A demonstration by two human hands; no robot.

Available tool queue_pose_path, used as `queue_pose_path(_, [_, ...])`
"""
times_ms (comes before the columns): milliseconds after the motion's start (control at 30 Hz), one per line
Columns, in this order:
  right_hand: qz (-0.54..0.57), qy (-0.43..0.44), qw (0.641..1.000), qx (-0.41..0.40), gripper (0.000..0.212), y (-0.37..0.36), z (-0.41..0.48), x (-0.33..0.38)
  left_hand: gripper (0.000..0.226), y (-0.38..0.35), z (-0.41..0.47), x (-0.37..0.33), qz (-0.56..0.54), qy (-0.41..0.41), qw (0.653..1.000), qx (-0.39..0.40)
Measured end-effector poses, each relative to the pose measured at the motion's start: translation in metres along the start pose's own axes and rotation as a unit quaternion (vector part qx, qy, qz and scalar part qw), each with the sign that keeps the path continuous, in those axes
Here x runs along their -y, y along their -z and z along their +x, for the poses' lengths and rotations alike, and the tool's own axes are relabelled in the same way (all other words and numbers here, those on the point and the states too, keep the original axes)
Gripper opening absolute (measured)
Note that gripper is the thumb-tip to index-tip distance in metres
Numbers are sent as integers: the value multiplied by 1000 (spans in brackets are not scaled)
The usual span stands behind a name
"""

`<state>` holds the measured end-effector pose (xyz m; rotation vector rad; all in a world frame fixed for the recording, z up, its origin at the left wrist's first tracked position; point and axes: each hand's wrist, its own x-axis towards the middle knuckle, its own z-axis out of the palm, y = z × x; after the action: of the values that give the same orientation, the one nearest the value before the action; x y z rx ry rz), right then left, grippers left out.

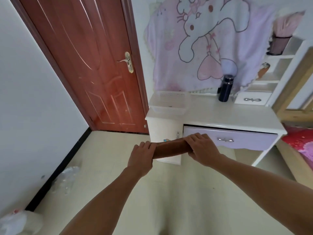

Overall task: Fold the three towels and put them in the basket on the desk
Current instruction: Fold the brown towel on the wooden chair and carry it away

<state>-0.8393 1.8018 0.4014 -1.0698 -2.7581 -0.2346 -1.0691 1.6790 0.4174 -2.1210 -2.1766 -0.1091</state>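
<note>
A brown folded towel is held level in front of me, below the desk's edge. My left hand grips its left end and my right hand grips its right end, fingers over the top. The white basket stands on the left end of the white desk, up and beyond the towel. Its inside is mostly hidden; only a small dark item shows at the bottom. No other towel is in view.
A dark flask stands on the desk's back. A lilac drawer sits just behind my right hand. A brown door is to the left, a bed at the right, plastic wrapping on the floor by the wall.
</note>
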Motion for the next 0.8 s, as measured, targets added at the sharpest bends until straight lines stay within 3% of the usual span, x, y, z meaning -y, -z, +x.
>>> queue_pose_path(333, [27, -44, 998, -24, 44, -15, 146, -68, 43, -12, 167, 69, -36, -40, 999, -3])
queue_pose_path(533, [133, -59, 989, 37, 43, -64, 248, -124, 28, -42, 270, 91, -124, 23, 991, 52])
queue_pose_path(600, [224, -106, 966, 69, 40, -70, 281, -139, 25, -52, 303, 99, -183, 76, 977, 77])
queue_pose_path(800, [455, -198, 853, 161, 32, -100, 400, -205, 32, -80, 401, 116, -358, 208, 902, 126])
